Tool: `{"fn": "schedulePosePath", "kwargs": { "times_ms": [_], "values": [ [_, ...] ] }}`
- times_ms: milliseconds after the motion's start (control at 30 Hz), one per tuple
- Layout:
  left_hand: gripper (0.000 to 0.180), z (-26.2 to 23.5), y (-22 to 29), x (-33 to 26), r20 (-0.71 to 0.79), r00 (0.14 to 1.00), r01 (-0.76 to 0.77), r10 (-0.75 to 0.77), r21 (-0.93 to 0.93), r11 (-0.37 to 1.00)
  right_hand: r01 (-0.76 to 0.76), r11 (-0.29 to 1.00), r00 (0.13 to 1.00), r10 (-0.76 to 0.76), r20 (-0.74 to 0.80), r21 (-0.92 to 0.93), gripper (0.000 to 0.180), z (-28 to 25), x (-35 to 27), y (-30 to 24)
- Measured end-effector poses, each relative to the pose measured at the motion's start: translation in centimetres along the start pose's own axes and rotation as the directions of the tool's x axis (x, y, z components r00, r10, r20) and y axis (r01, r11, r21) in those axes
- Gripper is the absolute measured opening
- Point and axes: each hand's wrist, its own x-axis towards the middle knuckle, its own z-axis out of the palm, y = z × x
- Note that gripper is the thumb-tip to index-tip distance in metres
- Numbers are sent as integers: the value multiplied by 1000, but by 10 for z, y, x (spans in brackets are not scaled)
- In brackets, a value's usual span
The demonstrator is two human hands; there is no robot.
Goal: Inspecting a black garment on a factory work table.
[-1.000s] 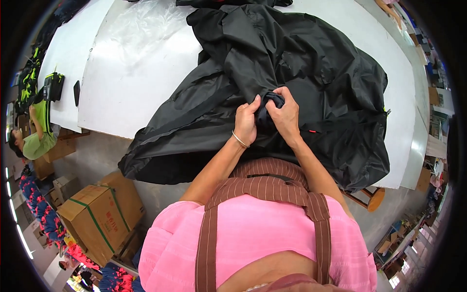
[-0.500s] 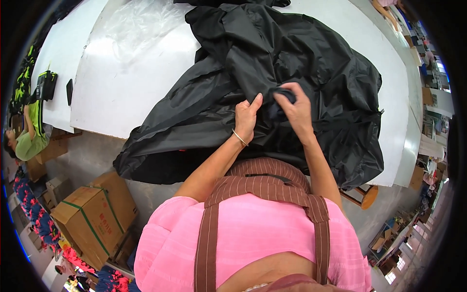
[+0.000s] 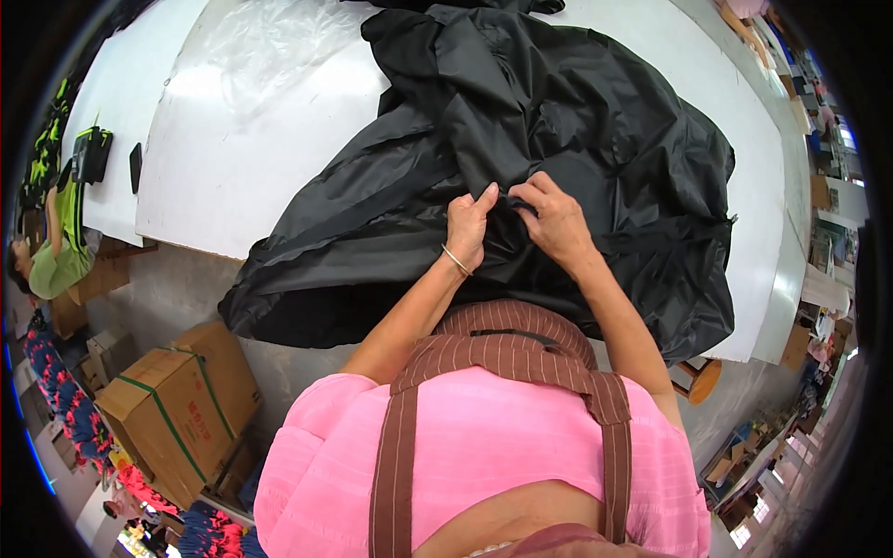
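A large black garment of thin, slightly shiny fabric (image 3: 577,112) lies crumpled over the white table, its near edge hanging over the front. My left hand (image 3: 468,228) grips a fold of it, thumb on top, with a bangle at the wrist. Close by on the right, my right hand (image 3: 551,219) pinches another bit of the same fabric between thumb and fingers. The two hands are a short gap apart, near the table's front edge. What lies under the fingertips is hidden.
Clear plastic film (image 3: 279,46) lies on the white table (image 3: 205,177) at the far left. A strapped cardboard box (image 3: 177,409) stands at lower left, a wooden stool (image 3: 704,381) at right under the table. Another person (image 3: 60,265) sits at far left.
My right hand has come down and left, from a blurred motion over the fabric to a pinch close to my left hand. The left hand keeps its grip.
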Motion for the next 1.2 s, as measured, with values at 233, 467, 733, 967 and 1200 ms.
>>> {"fn": "schedulePosePath", "kwargs": {
  "times_ms": [233,467,733,967,1200],
  "values": [
    [20,-3,11,4,90,995,-29,37,-81,996,-112,966,986,138,-98,231,22,-7,4,36],
    [20,4,19,-4,129,991,-18,23,-37,999,-404,814,908,413,73,417,20,3,-9,21],
    [21,-4,25,6,189,982,-37,11,136,990,-186,937,983,179,50,296,21,-6,-23,-4],
    [30,-10,32,10,253,967,-40,33,24,999,-175,913,975,213,-63,369,22,-34,16,19],
    [24,-8,31,8,214,965,-165,152,46,985,-142,887,989,110,98,439,23,-1,26,21]
  ]
}}
